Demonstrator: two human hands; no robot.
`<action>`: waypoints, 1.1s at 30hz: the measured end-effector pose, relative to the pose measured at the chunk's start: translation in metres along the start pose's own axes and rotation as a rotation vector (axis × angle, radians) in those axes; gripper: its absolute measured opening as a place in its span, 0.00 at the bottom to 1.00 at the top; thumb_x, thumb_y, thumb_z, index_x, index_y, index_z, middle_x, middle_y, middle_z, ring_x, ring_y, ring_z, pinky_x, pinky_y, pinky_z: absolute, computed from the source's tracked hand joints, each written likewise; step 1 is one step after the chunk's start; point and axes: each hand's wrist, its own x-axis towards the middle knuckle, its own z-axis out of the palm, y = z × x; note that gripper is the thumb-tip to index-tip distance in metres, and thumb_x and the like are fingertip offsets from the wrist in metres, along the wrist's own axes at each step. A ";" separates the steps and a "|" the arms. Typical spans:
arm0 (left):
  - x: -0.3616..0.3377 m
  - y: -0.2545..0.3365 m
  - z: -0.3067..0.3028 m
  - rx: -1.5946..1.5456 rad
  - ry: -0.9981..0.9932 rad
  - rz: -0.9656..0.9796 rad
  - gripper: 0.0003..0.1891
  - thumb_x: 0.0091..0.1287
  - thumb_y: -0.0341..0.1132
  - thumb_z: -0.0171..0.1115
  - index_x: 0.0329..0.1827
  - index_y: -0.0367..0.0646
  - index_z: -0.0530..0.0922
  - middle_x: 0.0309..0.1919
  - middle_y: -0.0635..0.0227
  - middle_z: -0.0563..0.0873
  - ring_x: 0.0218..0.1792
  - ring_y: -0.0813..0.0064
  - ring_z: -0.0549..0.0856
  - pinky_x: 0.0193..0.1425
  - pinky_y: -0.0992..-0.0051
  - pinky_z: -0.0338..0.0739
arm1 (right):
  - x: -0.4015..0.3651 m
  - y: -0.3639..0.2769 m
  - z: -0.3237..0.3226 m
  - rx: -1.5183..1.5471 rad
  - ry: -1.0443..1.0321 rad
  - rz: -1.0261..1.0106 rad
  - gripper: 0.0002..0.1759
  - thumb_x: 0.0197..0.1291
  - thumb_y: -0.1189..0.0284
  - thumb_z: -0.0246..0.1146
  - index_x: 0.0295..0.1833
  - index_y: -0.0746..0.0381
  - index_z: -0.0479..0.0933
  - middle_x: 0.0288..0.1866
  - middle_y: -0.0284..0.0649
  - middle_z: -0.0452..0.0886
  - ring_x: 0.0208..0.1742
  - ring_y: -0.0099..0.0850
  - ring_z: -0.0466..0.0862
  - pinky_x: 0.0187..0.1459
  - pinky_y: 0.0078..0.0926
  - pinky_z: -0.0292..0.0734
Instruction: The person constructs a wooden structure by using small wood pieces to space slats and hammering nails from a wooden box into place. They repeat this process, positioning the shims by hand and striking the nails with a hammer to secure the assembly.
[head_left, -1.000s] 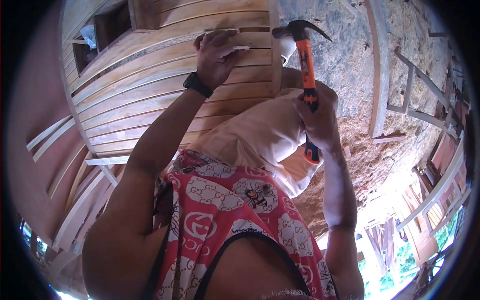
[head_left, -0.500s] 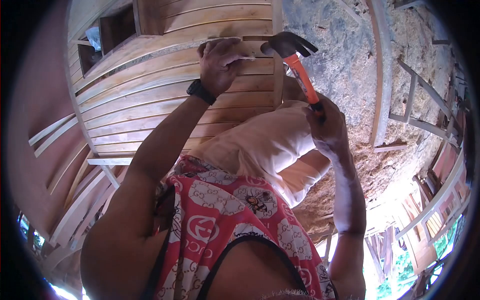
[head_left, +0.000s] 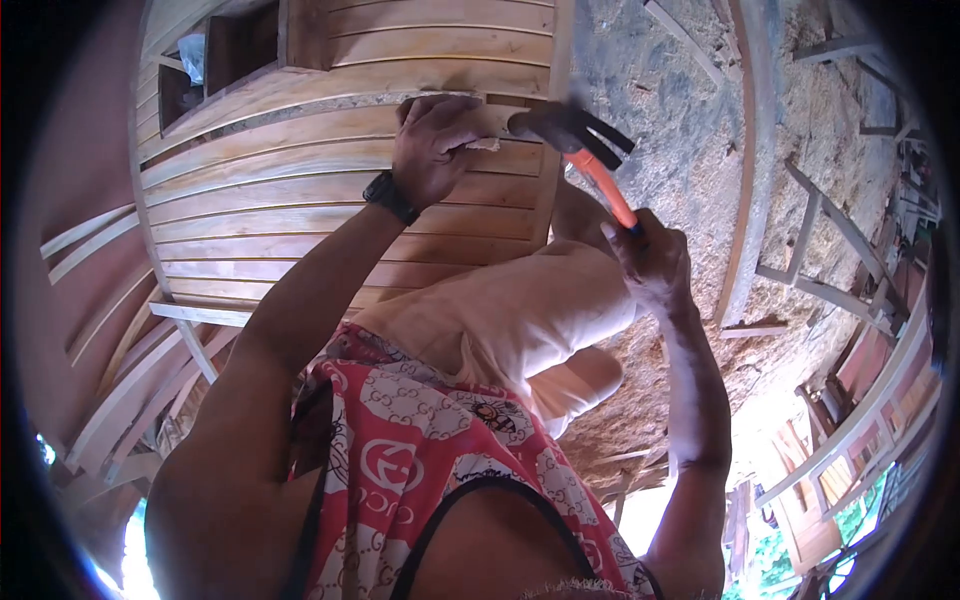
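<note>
My right hand [head_left: 650, 255] is wrapped round the handle of a hammer [head_left: 600, 180] with an orange shaft and a dark claw head. The hammer head is at the right end of a small pale wood piece [head_left: 492, 122]. My left hand [head_left: 437, 140], with a dark watch on its wrist, has its fingers bent round the left end of that piece. Beneath both hands lies a slatted wooden panel [head_left: 350, 195] with a gap between two slats, partly hidden by my left fingers.
An open wooden compartment [head_left: 240, 50] with a plastic bag [head_left: 191, 58] is at the upper left. A long timber [head_left: 745, 200] and a wooden frame [head_left: 835, 225] lie on the rough ground [head_left: 660, 110] at the right. My legs are beside the panel.
The hammer head has come down and left, against the wood piece. My left hand still has its fingers at the piece, and the whole view has shifted slightly.
</note>
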 end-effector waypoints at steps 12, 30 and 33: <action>-0.005 -0.003 0.001 -0.016 0.036 0.023 0.10 0.54 0.33 0.77 0.38 0.61 0.89 0.58 0.78 0.87 0.56 0.66 0.82 0.66 0.58 0.68 | 0.024 0.043 0.022 0.221 0.145 -0.396 0.09 0.58 0.73 0.74 0.32 0.58 0.78 0.16 0.36 0.75 0.16 0.28 0.79 0.21 0.34 0.69; 0.002 -0.004 -0.001 -0.006 0.028 0.012 0.11 0.55 0.35 0.78 0.41 0.60 0.89 0.56 0.77 0.89 0.54 0.64 0.83 0.66 0.60 0.72 | 0.042 0.042 0.018 -0.119 -0.053 -0.171 0.15 0.60 0.70 0.73 0.27 0.61 0.74 0.22 0.44 0.79 0.21 0.43 0.81 0.23 0.37 0.72; -0.003 -0.001 -0.004 -0.100 0.016 -0.018 0.12 0.54 0.26 0.75 0.39 0.54 0.89 0.56 0.72 0.88 0.57 0.60 0.83 0.66 0.58 0.74 | 0.037 0.043 0.019 0.163 0.027 -0.382 0.14 0.59 0.71 0.74 0.28 0.60 0.75 0.23 0.44 0.80 0.21 0.42 0.82 0.24 0.37 0.72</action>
